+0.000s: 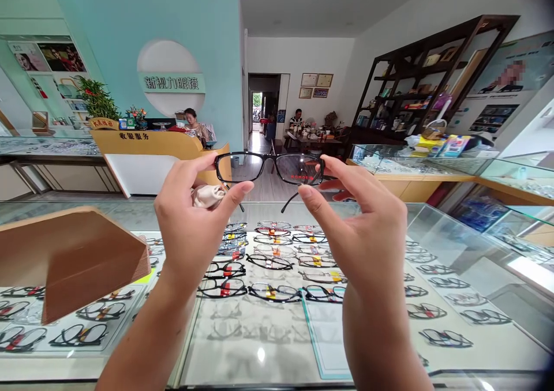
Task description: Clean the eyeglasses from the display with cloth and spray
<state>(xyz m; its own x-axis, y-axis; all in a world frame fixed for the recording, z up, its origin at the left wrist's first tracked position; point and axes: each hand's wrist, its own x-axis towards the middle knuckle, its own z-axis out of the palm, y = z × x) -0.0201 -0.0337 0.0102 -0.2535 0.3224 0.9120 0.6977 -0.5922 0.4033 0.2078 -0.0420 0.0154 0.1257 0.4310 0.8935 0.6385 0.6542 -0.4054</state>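
A pair of black-framed eyeglasses [269,159] is held up at chest height above the glass counter, lenses upright and temples unfolded. My left hand [190,218] pinches the left rim between thumb and fingers, with a crumpled cream cloth [208,196] tucked in its palm. On the other side, my right hand [363,212] grips the right rim near the hinge. Small red lettering shows on the right lens. Beneath both hands, rows of eyeglasses [273,292] with red and yellow tags lie in the display case.
A brown box-like object [86,258] stands on the counter at left. A teal-edged white board [326,345] lies near the right forearm. Beyond are a yellow-and-white service desk [151,146] with a person behind it, another seated person, a dark shelf [407,85] and more glass cases [389,163].
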